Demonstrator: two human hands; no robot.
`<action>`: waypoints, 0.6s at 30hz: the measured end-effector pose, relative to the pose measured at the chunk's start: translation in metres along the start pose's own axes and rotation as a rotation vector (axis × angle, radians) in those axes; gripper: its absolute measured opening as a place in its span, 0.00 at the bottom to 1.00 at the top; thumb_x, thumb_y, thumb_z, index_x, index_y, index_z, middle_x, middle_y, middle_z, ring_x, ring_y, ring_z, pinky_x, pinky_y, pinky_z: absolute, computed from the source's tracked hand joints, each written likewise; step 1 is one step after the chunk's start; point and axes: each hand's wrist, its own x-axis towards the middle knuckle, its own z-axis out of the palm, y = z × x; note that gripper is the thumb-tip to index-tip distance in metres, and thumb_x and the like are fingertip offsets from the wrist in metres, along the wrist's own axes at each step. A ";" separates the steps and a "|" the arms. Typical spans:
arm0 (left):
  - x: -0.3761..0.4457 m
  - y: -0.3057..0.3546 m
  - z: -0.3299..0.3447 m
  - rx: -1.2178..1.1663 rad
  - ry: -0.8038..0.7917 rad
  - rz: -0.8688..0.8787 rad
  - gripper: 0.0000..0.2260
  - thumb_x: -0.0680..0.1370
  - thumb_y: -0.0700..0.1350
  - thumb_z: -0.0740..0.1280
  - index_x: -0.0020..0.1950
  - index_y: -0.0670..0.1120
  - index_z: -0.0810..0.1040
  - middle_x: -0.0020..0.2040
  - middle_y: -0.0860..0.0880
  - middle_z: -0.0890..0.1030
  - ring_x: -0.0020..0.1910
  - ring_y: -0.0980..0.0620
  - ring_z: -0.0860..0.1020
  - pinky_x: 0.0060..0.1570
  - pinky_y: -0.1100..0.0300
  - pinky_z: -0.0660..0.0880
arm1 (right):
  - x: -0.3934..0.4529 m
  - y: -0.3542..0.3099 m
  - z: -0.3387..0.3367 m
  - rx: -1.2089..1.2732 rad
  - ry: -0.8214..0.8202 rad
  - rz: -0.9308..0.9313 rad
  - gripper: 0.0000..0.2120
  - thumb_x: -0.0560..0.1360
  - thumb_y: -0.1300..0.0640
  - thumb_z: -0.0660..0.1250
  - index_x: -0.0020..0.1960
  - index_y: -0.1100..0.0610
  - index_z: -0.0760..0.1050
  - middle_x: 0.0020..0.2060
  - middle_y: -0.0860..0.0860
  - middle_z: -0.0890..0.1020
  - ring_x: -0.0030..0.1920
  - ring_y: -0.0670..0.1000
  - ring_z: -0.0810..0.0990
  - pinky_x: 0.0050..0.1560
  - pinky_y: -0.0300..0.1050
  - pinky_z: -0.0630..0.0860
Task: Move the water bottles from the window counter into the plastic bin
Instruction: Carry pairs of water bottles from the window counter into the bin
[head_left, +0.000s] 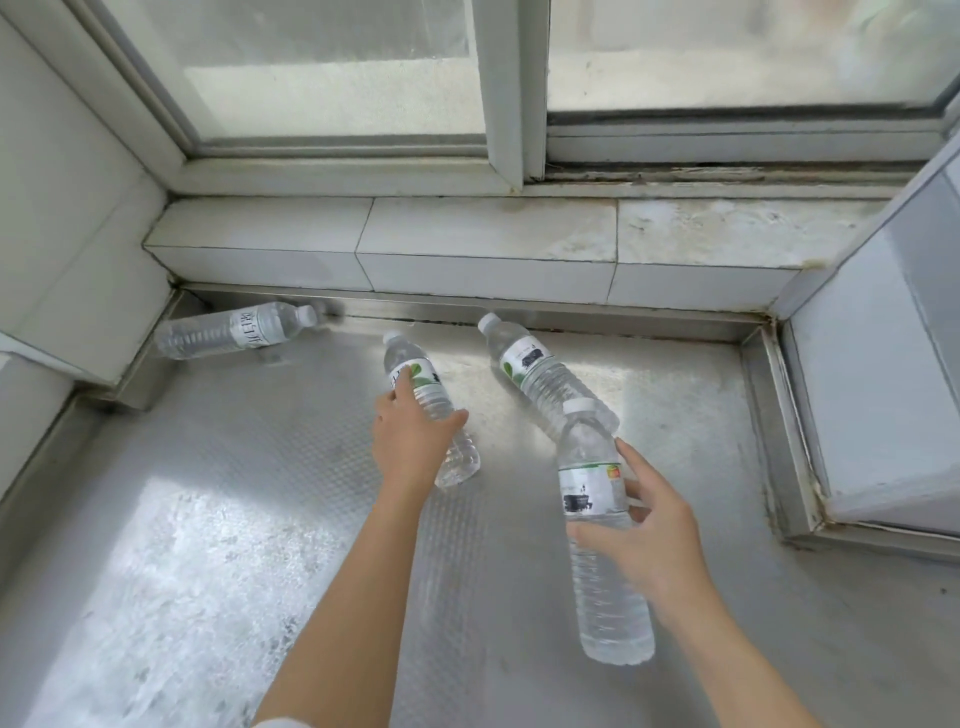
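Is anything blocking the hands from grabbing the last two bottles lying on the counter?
Nothing visible blocks them, but both hands are full: the left hand grips one bottle and the right hand another. The corner bottle and the middle bottle lie in the open. The bin isn't in view.

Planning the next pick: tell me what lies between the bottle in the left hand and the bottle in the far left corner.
Head view: only bare patterned steel counter lies between the bottle in the left hand and the corner bottle; nothing stands there.
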 end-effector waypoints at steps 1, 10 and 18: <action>0.006 -0.001 0.000 -0.081 -0.021 -0.015 0.44 0.68 0.58 0.75 0.77 0.57 0.55 0.66 0.45 0.72 0.58 0.42 0.77 0.50 0.50 0.75 | 0.000 -0.001 0.007 0.028 0.012 0.005 0.48 0.57 0.65 0.81 0.70 0.39 0.66 0.52 0.42 0.80 0.51 0.42 0.80 0.47 0.40 0.75; 0.001 -0.024 -0.025 -0.513 -0.179 0.058 0.44 0.62 0.41 0.78 0.72 0.65 0.64 0.52 0.57 0.81 0.44 0.58 0.81 0.47 0.54 0.80 | -0.020 -0.009 0.032 0.083 0.121 0.016 0.46 0.58 0.69 0.79 0.67 0.38 0.68 0.49 0.43 0.81 0.50 0.42 0.80 0.45 0.38 0.75; -0.067 -0.023 -0.051 -0.686 -0.409 0.215 0.46 0.61 0.41 0.82 0.70 0.71 0.64 0.57 0.53 0.79 0.47 0.53 0.84 0.50 0.50 0.82 | -0.064 -0.014 0.022 0.136 0.264 -0.019 0.44 0.56 0.69 0.80 0.58 0.32 0.69 0.50 0.47 0.83 0.51 0.48 0.82 0.48 0.45 0.77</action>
